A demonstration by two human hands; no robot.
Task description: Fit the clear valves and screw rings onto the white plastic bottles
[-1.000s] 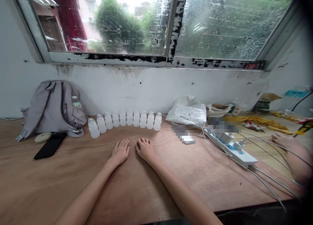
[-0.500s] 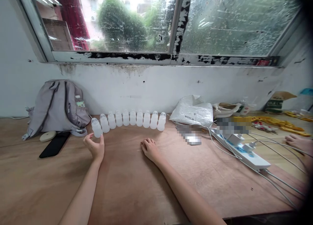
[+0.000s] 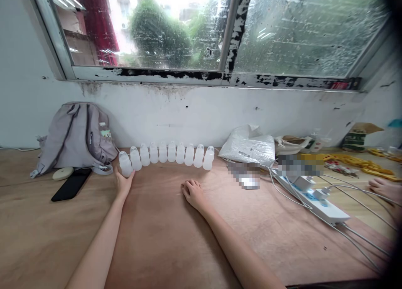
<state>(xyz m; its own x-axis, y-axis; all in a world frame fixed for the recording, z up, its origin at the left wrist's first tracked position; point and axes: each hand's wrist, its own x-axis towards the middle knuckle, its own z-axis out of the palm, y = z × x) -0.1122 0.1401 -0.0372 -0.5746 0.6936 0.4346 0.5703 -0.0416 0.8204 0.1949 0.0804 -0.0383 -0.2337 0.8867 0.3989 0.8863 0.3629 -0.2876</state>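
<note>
A curved row of several small frosted white bottles [image 3: 171, 152] with clear domed caps stands upright on the wooden table, towards the wall. My left hand [image 3: 123, 184] is at the row's left end. Its thumb and fingers are on either side of the lower part of the leftmost bottle [image 3: 125, 165], which stands on the table. Part of those fingers is hidden behind the bottle. My right hand [image 3: 192, 193] rests palm down on the table in front of the row, fingers loosely bent and slightly apart, holding nothing and apart from the bottles.
Left of the row are a grey backpack [image 3: 77, 134], a black phone [image 3: 71, 185] and a round cream case [image 3: 63, 173]. On the right lie a plastic-wrapped package [image 3: 248, 147], a white power strip [image 3: 329, 210] with cables and yellow parts [image 3: 348, 160]. Another person's hand [image 3: 385, 187] is at far right.
My left hand has moved forward, from just in front of the leftmost bottle to around its lower part. My right hand and the bottles have stayed in place; the view has shifted slightly.
</note>
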